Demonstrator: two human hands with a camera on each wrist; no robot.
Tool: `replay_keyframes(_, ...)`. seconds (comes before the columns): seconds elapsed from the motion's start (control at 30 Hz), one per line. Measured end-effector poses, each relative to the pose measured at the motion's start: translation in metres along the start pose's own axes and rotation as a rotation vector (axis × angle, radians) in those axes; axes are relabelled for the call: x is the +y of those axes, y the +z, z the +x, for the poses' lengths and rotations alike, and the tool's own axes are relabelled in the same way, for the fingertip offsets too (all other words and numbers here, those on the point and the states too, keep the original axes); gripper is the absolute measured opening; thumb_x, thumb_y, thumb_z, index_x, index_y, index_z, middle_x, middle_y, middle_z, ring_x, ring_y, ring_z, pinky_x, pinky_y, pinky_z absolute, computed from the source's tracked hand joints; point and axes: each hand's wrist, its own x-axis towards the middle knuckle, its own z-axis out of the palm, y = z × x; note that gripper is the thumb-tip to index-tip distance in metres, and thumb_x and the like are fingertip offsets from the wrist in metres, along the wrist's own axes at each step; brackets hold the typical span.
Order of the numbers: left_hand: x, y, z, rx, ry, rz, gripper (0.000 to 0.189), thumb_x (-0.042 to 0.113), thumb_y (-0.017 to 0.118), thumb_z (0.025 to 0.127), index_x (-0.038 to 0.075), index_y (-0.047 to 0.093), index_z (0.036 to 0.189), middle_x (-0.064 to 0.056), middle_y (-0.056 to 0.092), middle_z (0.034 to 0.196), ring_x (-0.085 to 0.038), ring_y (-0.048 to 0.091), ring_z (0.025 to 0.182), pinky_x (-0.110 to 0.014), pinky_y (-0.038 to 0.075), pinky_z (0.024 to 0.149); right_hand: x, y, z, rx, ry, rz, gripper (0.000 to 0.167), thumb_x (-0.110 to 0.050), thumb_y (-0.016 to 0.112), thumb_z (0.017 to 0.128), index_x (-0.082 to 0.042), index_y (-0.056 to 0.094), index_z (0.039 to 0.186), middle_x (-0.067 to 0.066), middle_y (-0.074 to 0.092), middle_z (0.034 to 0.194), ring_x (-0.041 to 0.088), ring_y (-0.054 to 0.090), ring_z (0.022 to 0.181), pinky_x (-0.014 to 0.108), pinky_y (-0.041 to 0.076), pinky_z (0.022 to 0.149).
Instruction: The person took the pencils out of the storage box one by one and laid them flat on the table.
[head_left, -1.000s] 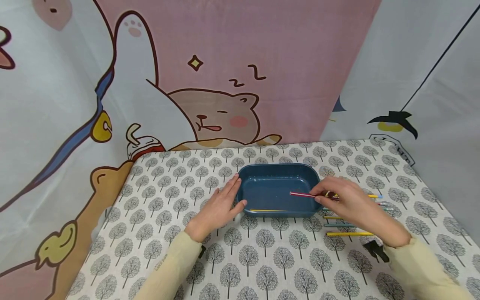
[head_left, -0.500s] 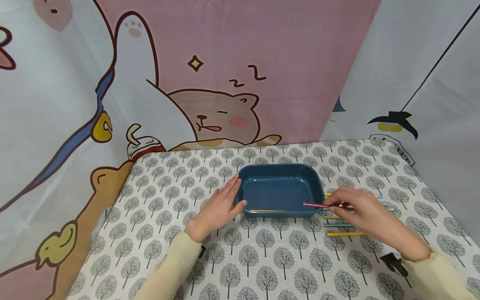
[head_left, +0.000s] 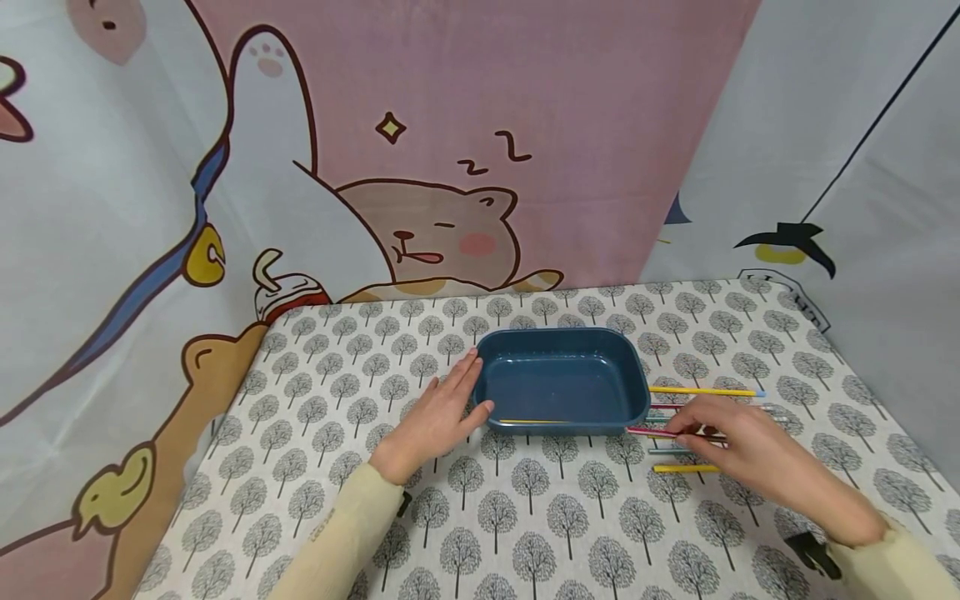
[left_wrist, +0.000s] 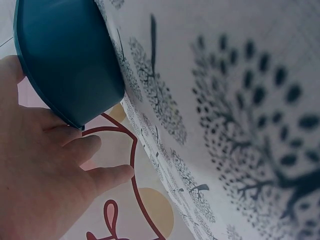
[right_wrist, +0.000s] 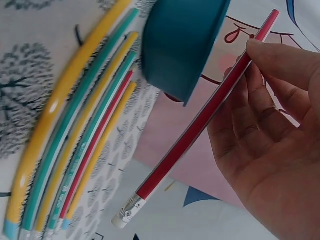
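Note:
My right hand [head_left: 738, 442] pinches a red pencil [right_wrist: 200, 117] near one end between thumb and fingertips, over the right side of the table. Its white eraser [right_wrist: 120, 220] in a silver ferrule points away from the fingers in the right wrist view. Below lie several pencils [right_wrist: 65, 135] side by side in yellow, green and red. At the left end of a dark blue rectangular basin [head_left: 558, 387], my left hand [head_left: 431, 417] rests with fingers extended at the rim. Inside the basin, a thin yellow pencil [head_left: 534, 421] lies along the front wall.
A white tablecloth [head_left: 465, 542] printed with grey trees covers the table. Behind stands a pink cartoon curtain [head_left: 600, 125], with a pale grey curtain [head_left: 885, 208] at the right. The basin's right end sits close to the pencils' left ends.
My right hand has drawn the red pencil from over the basin to the right and toward me, above the row of pencils. The left hand and basin have stayed put.

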Motion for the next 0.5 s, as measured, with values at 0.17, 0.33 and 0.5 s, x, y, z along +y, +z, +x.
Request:
replay_keyframes(0.17, 0.0, 0.0, 0.0, 0.007, 0.007, -0.005, 0.077, 0.055, 0.037, 0.109, 0.005, 0.018, 0.165, -0.004, 0.004, 0.174, -0.027, 0.017, 0.158, -0.063, 0.028, 0.12, 0.004, 0.001, -0.008, -0.017, 0.032, 0.007, 0.04, 0.006, 0.085, 0.076, -0.027, 0.073, 0.095, -0.017, 0.068, 0.095, -0.006, 0.061, 0.08, 0.021, 0.055, 0.061)
replay_keyframes(0.33, 0.0, 0.0, 0.0, 0.001, 0.007, -0.002, 0.078, 0.056, 0.035, 0.109, 0.005, 0.017, 0.165, -0.005, 0.004, 0.174, -0.028, 0.018, 0.158, -0.063, 0.027, 0.12, 0.009, 0.002, -0.015, -0.021, 0.037, 0.024, 0.041, 0.007, 0.086, 0.075, -0.027, 0.073, 0.095, -0.017, 0.068, 0.095, -0.006, 0.062, 0.08, 0.021, 0.056, 0.06)
replay_keyframes(0.5, 0.001, 0.0, 0.0, -0.003, 0.004, 0.002, 0.079, 0.058, 0.033, 0.109, 0.005, 0.017, 0.165, -0.008, 0.007, 0.174, -0.027, 0.017, 0.158, -0.063, 0.028, 0.12, 0.017, 0.005, -0.023, -0.05, 0.08, 0.01, 0.038, 0.003, 0.086, 0.077, -0.027, 0.073, 0.095, -0.019, 0.065, 0.094, -0.007, 0.059, 0.078, 0.021, 0.054, 0.059)
